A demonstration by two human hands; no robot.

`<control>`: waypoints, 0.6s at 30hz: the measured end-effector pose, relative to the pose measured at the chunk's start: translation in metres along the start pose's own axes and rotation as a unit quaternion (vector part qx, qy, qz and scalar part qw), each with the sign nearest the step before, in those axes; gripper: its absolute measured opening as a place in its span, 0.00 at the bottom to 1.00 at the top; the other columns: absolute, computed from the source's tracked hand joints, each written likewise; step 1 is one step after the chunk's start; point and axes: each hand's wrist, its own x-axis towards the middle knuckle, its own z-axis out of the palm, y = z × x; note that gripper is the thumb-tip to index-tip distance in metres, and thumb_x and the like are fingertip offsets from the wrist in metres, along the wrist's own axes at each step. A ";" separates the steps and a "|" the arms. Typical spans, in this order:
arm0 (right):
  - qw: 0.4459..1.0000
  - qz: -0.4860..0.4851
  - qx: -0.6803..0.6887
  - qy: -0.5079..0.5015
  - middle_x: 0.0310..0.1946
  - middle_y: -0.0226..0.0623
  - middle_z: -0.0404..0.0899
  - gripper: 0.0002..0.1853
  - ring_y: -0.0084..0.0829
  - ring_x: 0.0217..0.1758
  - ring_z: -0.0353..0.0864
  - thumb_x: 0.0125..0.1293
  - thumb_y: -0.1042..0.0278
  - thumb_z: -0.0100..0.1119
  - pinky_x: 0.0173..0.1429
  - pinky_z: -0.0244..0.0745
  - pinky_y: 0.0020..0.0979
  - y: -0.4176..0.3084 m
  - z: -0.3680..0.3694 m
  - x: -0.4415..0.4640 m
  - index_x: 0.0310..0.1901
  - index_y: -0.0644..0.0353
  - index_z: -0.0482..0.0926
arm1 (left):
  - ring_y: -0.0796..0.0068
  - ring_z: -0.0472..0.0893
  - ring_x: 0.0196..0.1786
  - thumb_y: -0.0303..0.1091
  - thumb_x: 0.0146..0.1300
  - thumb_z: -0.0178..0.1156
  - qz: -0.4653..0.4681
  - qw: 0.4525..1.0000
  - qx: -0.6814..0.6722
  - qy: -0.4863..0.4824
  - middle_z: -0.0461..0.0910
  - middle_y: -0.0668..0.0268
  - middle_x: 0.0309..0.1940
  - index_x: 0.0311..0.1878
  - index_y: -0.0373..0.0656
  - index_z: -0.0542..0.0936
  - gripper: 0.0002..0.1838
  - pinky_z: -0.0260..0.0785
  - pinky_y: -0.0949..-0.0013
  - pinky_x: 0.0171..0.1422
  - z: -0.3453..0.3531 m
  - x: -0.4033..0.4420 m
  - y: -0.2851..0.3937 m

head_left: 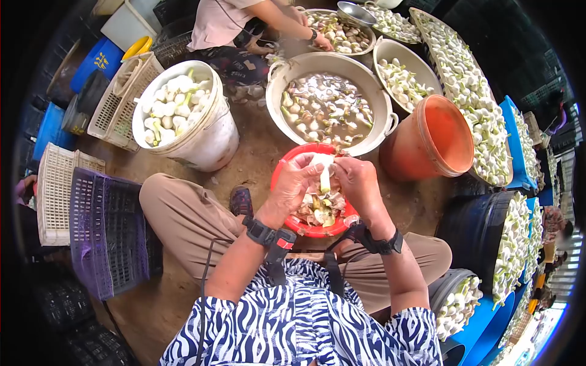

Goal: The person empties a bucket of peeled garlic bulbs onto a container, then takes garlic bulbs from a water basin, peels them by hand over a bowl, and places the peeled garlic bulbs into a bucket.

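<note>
A white garlic bulb [323,163] with a pale green stem hangs between both hands, stem pointing down. My left hand [294,185] is closed round one side of the bulb. At its other side, my right hand [359,181] has its fingers bent and pinched against the bulb. Directly below is a red basin [276,175] that contains loose brownish skins and cut stem pieces. Beyond it stands a large pale basin [274,113] of murky water with unpeeled garlic [326,104] in it.
A white bucket [213,131] of peeled garlic stands front left; an orange bucket [403,143] is front right. Another person [274,15] works over a far basin. Plastic crates [107,232] line the left, and garlic-filled tubs [470,226] and a long tray [464,85] line the right.
</note>
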 end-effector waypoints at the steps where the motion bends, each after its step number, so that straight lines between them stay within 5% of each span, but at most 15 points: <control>1: 0.997 -0.049 0.001 0.053 0.22 0.46 0.74 0.09 0.48 0.27 0.75 0.60 0.73 0.55 0.31 0.71 0.40 0.002 0.007 0.001 0.23 0.65 0.71 | 0.75 0.81 0.44 0.24 0.58 0.62 0.005 1.000 0.004 0.003 0.80 0.62 0.44 0.52 0.34 0.74 0.18 0.77 0.70 0.50 -0.003 -0.001 0.000; 5: 0.995 -0.034 -0.068 0.069 0.22 0.46 0.75 0.06 0.43 0.25 0.77 0.57 0.74 0.56 0.30 0.71 0.36 -0.011 0.007 0.005 0.24 0.64 0.73 | 0.73 0.81 0.45 0.24 0.58 0.62 0.007 0.999 0.009 -0.030 0.79 0.61 0.45 0.53 0.34 0.72 0.19 0.76 0.68 0.52 -0.003 -0.004 0.003; 8: 0.977 0.108 0.132 0.131 0.23 0.40 0.78 0.02 0.30 0.22 0.77 0.54 0.78 0.55 0.28 0.72 0.26 -0.007 0.002 0.012 0.28 0.65 0.77 | 0.70 0.81 0.44 0.28 0.62 0.58 0.026 0.998 -0.051 -0.016 0.79 0.59 0.46 0.55 0.33 0.71 0.18 0.76 0.66 0.53 0.006 -0.002 0.003; 11: 0.989 0.030 0.090 0.115 0.23 0.40 0.77 0.01 0.25 0.24 0.78 0.54 0.78 0.56 0.30 0.72 0.26 -0.002 0.004 0.004 0.29 0.65 0.76 | 0.67 0.80 0.47 0.43 0.69 0.50 -0.119 0.989 0.064 -0.060 0.78 0.58 0.48 0.58 0.37 0.70 0.21 0.77 0.63 0.49 -0.018 0.010 0.004; 14: 0.993 0.051 0.090 0.061 0.23 0.38 0.79 0.03 0.22 0.26 0.78 0.56 0.78 0.53 0.32 0.73 0.23 -0.003 0.010 -0.003 0.30 0.65 0.77 | 0.69 0.81 0.43 0.46 0.70 0.48 -0.111 0.977 0.111 -0.143 0.78 0.59 0.46 0.55 0.38 0.72 0.21 0.76 0.67 0.42 -0.031 0.018 -0.005; 15: 0.942 0.123 0.299 0.087 0.24 0.36 0.79 0.04 0.22 0.27 0.78 0.58 0.78 0.52 0.33 0.74 0.23 -0.002 0.009 0.000 0.29 0.66 0.77 | 0.75 0.78 0.32 0.45 0.72 0.43 -0.111 0.984 0.133 -0.042 0.80 0.66 0.38 0.49 0.42 0.75 0.18 0.72 0.73 0.32 -0.026 0.017 -0.012; 16: 0.843 0.190 0.492 0.107 0.25 0.35 0.80 0.05 0.22 0.27 0.78 0.60 0.77 0.51 0.33 0.75 0.23 0.000 0.008 0.002 0.29 0.66 0.77 | 0.75 0.78 0.32 0.45 0.72 0.43 -0.109 0.984 0.134 -0.038 0.80 0.66 0.38 0.49 0.42 0.75 0.18 0.72 0.73 0.32 -0.028 0.016 -0.013; 18: 0.913 0.247 0.310 0.094 0.27 0.37 0.81 0.06 0.24 0.27 0.80 0.62 0.75 0.51 0.35 0.76 0.25 0.021 -0.005 0.004 0.30 0.66 0.77 | 0.69 0.80 0.39 0.48 0.71 0.46 -0.100 0.993 0.060 -0.024 0.79 0.59 0.42 0.52 0.39 0.73 0.21 0.74 0.68 0.37 -0.036 0.016 -0.013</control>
